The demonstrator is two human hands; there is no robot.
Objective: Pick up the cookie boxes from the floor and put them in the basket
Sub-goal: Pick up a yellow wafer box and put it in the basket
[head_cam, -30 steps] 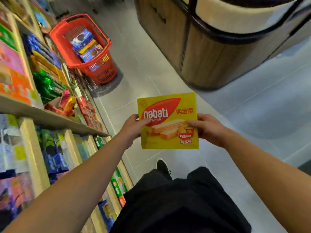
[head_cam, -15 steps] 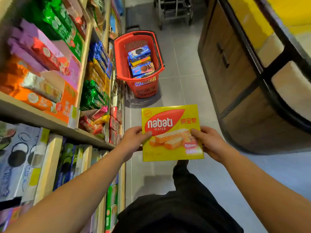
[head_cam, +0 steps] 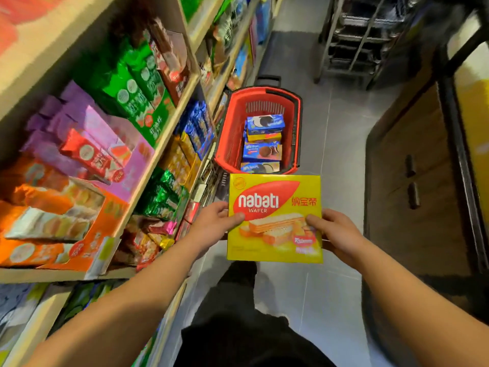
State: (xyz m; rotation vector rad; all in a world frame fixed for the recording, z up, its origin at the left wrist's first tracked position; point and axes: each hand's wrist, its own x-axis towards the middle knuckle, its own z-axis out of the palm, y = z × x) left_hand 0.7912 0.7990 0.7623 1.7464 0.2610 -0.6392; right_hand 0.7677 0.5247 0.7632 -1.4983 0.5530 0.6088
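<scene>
Head view: both hands on the yellow wafer box (head_cam: 275, 218), left hand (head_cam: 211, 226) pinching its left edge, right hand (head_cam: 336, 234) gripping the right edge, held up in the air. Red basket (head_cam: 225, 133) sits just beyond on the floor, holding blue cookie boxes (head_cam: 263, 139), beside the shelves (head_cam: 164, 144).

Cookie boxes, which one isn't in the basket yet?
The yellow Nabati wafer box, held by the left hand and right hand; the blue boxes lie inside the red basket.
</scene>
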